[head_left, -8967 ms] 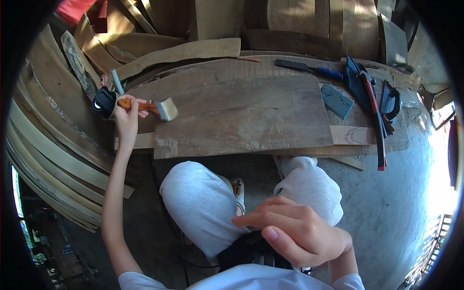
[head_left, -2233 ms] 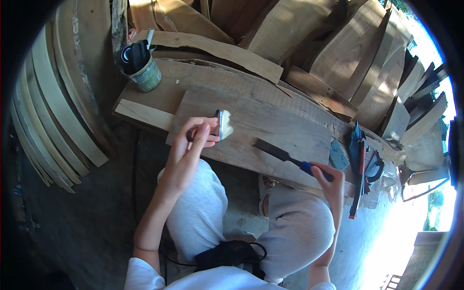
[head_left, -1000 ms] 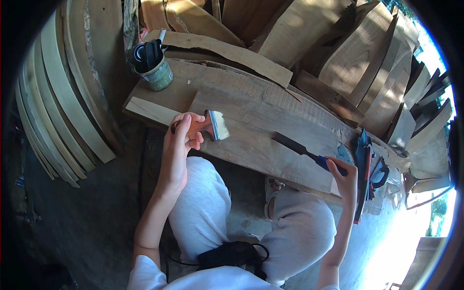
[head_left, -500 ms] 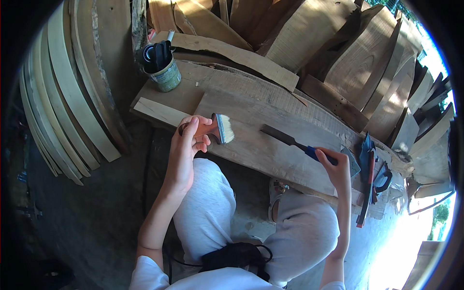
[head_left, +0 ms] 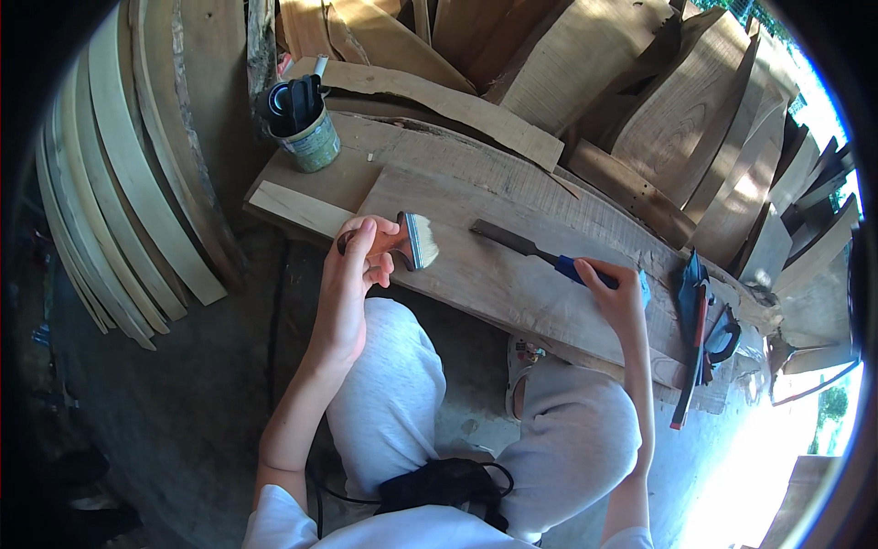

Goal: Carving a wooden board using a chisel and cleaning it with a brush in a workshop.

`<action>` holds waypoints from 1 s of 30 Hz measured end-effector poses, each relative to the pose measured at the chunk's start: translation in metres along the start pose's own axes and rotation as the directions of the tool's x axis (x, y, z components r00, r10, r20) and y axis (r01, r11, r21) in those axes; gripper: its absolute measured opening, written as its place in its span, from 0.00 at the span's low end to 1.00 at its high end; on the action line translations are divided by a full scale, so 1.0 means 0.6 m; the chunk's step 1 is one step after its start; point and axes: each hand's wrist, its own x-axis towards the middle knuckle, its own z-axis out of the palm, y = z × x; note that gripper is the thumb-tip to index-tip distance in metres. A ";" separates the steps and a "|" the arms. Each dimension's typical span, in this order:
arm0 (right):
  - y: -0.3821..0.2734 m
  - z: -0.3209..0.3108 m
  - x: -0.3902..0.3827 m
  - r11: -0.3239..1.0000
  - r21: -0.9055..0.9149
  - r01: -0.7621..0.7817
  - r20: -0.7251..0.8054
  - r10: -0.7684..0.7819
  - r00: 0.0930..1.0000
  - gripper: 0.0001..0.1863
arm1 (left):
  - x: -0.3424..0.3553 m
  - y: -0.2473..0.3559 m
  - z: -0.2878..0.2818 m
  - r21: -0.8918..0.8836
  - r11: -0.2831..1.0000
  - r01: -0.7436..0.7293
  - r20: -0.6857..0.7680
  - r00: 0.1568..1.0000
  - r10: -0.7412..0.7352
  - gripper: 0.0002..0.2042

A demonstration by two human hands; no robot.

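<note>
A wide paintbrush (head_left: 391,241) with a brown wooden handle and pale bristles is gripped in my left hand (head_left: 358,265), its bristles toward the right. My right hand (head_left: 615,291) is closed round the blue handle of a chisel (head_left: 521,245). The chisel's dark, flat blade points left toward the brush, with a gap between them. Both tools are over a wooden board (head_left: 448,206) that lies on a low, rough-edged slab bench.
A paint-smeared pot (head_left: 314,146) holding black-handled items stands at the bench's far left. Near the right end lie a red-edged saw (head_left: 697,343) and a blue object (head_left: 690,279). Planks (head_left: 585,64) lean behind; curved strips (head_left: 119,174) stand at left.
My right hand has moved left and slightly up, bringing the chisel closer to the brush. My left hand and the paintbrush have hardly moved.
</note>
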 end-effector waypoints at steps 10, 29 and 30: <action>0.029 -0.058 -0.053 0.984 0.022 -0.175 0.017 0.174 0.985 0.16 | 0.003 0.000 -0.003 0.052 0.999 0.007 -0.001 1.000 -0.007 0.14; 0.045 -0.069 -0.065 0.982 -0.010 -0.189 0.026 0.189 0.982 0.15 | 0.005 0.000 -0.011 0.005 1.000 0.025 0.016 1.000 -0.025 0.15; 0.040 -0.071 -0.064 0.981 -0.017 -0.192 0.023 0.192 0.981 0.15 | 0.005 -0.001 -0.010 -0.001 1.000 0.028 0.020 0.999 -0.028 0.15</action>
